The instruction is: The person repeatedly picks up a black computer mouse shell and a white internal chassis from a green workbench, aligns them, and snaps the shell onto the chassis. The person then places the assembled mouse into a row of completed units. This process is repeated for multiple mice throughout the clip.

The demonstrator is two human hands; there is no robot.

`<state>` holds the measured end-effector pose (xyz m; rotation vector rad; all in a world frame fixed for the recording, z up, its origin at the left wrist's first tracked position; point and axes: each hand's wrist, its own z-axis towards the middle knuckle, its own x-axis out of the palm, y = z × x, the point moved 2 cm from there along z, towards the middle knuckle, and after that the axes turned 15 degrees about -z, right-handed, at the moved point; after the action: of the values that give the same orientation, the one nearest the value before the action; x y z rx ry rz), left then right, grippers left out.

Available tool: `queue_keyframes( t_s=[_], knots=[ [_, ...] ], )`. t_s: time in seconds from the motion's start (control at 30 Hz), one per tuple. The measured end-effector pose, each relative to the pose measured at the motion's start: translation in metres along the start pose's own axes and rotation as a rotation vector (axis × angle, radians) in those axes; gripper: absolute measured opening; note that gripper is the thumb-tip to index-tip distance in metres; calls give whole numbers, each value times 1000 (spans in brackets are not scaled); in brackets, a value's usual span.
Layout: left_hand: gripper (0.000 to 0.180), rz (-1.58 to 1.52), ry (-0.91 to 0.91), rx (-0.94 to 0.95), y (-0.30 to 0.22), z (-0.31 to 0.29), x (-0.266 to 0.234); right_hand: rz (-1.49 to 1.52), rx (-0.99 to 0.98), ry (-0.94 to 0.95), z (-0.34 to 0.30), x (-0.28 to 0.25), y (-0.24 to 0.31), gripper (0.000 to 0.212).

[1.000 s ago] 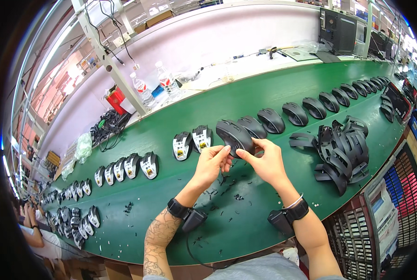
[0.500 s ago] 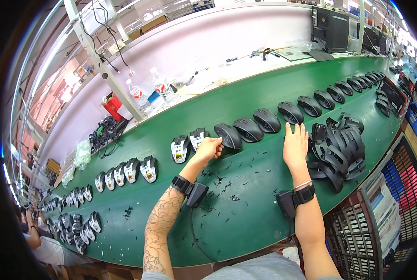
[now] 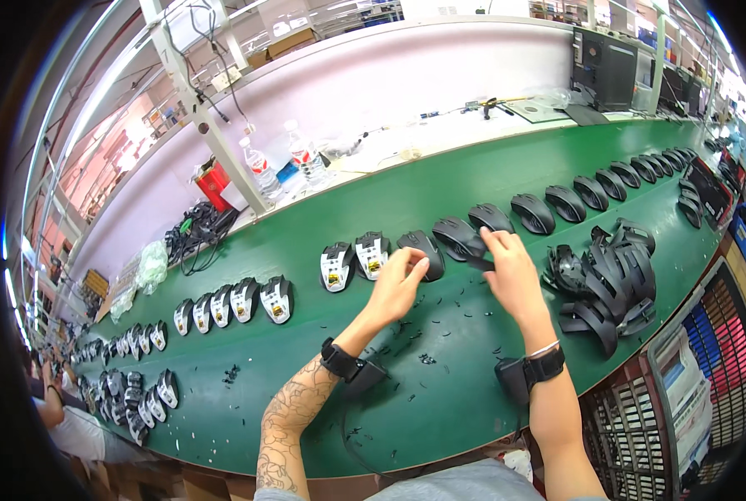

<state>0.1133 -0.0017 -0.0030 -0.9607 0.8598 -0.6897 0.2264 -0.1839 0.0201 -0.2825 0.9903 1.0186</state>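
Two bare hands over a green bench (image 3: 473, 171); clock positions are read from whichever hand is named.

Left hand (image 3: 400, 288): fingers curled, thumb and fingertips close together at the lower edge of a black mouse (image 3: 425, 247), which lies on the bench at its 1 o'clock. Can't tell if it grips the mouse or just touches it.

Right hand (image 3: 511, 271): narrow, fingertips on a dark piece (image 3: 480, 263) off its 10 o'clock, just below the next black mouse (image 3: 459, 240). Piece is partly covered, exact shape unclear.

Black mice run in a row from 11 round to 2 o'clock of the right hand. Pile of curved black shells (image 3: 615, 280) at its 3. Dark mesh crate (image 3: 632, 426) at its 4 to 5, below the bench edge.

From the left hand: two open mice with white tops (image 3: 371, 255) near 10, five more (image 3: 231, 301) at 9, clear bottles (image 3: 306, 163) around 11, small black scraps (image 3: 425, 359) scattered at 5 to 6.
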Motion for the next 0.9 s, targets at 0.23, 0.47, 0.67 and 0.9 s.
queue_keyframes(
  t_s=[0.23,0.47,0.67,0.9],
  knots=[
    [32,-521,35,-30,-11,-8,16,360,-37,-64,-2,-1,34,60],
    [33,-484,29,-71,-15,-6,14,578,-22,-119,-4,6,42,54],
    [40,276,-16,39,-5,33,-28,581,151,-134,-5,17,41,48],
    [85,895,-127,-336,60,52,-53,340,2,-167,-10,15,39,36]
  ],
)
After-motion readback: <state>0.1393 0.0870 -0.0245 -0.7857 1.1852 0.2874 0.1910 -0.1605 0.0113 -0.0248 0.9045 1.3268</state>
